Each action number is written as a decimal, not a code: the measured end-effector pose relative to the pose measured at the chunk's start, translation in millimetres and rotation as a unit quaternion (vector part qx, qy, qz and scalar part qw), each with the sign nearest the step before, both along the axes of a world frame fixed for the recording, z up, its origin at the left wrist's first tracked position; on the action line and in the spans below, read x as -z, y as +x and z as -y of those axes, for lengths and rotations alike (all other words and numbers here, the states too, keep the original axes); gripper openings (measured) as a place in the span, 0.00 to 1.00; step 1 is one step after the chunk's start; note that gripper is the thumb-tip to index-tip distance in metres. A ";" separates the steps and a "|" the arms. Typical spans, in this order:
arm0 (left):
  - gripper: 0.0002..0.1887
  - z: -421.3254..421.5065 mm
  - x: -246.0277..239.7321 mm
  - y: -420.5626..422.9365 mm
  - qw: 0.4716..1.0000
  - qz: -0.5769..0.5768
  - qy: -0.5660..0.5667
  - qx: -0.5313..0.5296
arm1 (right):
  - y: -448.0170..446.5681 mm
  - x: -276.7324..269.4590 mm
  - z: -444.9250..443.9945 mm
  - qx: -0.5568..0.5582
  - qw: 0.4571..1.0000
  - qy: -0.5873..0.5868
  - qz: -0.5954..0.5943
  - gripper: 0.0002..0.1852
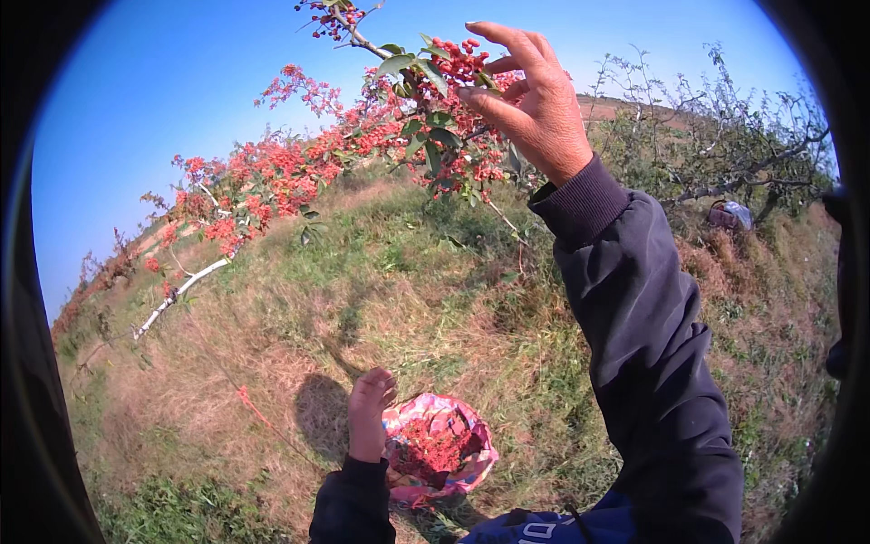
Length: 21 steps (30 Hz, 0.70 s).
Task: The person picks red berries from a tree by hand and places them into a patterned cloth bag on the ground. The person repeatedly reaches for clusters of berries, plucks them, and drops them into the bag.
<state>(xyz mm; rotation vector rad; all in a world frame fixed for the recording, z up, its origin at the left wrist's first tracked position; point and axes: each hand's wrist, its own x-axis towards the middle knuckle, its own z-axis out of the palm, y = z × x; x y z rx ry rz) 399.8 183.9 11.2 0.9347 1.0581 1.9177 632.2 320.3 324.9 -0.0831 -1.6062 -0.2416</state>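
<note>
High in front of me, my right hand [533,95] reaches to a cluster of red berries [462,62], probably Sichuan pepper. Thumb and fingers are spread around the cluster's right side, and the grip is not closed. Green leaves [428,71] surround the fruit on the branch [363,42]. Low in the view, my left hand [371,413] is raised with its fingers curled. Whether anything is in its palm is hidden. Just right of it, an open pink patterned sack [484,452] stands on the grass, holding many picked red berry clusters [435,445].
More fruit-laden branches [285,166] spread to the left, ending in a pale bare limb [180,296]. A red cord [255,404] runs above the dry grass [224,381]. Shrubs [734,143] and a dark bag [728,215] are at the right.
</note>
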 end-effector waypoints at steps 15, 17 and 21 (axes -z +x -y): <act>0.22 -71.2 -313.9 76.4 0.923 -0.224 0.314 0.016 | -25.2 -5.5 -3.4 -0.086 0.995 -0.001 0.047 0.12; 0.18 -74.5 -314.8 80.2 0.929 -0.191 0.315 0.024 | -25.6 -2.3 -2.7 -0.080 0.996 -0.006 0.047 0.13; 0.15 -82.6 -305.6 84.7 0.924 -0.147 0.354 0.014 | -25.2 -5.0 -14.3 -0.239 0.961 -0.136 0.022 0.12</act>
